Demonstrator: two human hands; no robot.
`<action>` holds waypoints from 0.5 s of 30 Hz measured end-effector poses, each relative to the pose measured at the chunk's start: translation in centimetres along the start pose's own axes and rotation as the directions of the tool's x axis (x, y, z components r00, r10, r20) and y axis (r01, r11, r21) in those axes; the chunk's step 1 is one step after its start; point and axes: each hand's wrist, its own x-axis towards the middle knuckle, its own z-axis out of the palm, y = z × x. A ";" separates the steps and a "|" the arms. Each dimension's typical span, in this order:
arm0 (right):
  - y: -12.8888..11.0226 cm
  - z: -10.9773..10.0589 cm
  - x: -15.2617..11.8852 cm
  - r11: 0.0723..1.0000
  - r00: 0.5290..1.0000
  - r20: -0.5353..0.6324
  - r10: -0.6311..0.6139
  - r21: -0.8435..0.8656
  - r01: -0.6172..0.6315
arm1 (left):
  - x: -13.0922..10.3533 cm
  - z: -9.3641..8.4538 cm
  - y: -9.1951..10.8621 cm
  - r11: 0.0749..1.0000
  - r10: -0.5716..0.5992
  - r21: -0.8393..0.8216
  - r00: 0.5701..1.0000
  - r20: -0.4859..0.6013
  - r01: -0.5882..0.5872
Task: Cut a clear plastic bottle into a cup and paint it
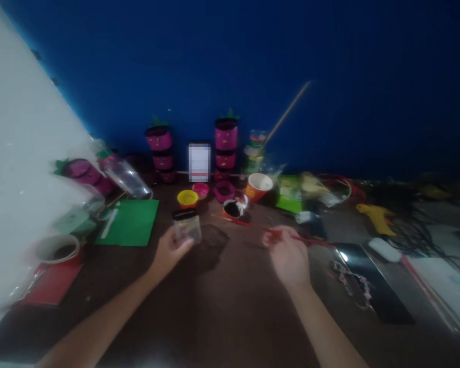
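My left hand [172,250] is closed around a small clear plastic cup [189,232] with a black rim, held above the table. My right hand [289,253] grips a thin red paintbrush [314,240], its tip pointing left. Just beyond that tip sits a small pot of black paint [232,209] with crumpled white material at its edge. Behind the cup are a yellow bowl-like container [187,198], a pink one [200,190] and a purple ring [224,191]. The picture is somewhat blurred.
Stacked purple figures with faces [226,138] stand along the blue wall. On the left are a green sheet [128,222], a clear bottle [128,176] and a paper cup [59,250]. Rightward lie a black phone-like slab [375,286], a yellow glue gun [377,217] and cables.
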 end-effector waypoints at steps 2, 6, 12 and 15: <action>0.2 0.1 -0.3 1.000 0.999 0.034 0.030 -0.005 -0.030 | 0.0 0.1 0.0 1.000 -0.001 -0.009 1.000 -0.003 0.001; 0.6 0.4 -1.0 0.997 0.993 0.095 0.068 -0.038 -0.064 | 0.0 0.2 0.1 0.999 -0.011 -0.038 0.999 0.035 0.012; 0.9 0.9 -1.6 0.993 0.986 0.150 0.076 -0.099 -0.061 | -0.1 0.2 0.1 0.999 -0.022 -0.035 0.999 0.046 0.024; 0.9 0.9 -1.6 0.988 0.983 0.166 0.077 -0.144 -0.053 | -0.1 0.2 0.1 0.999 -0.004 -0.037 0.999 0.047 0.006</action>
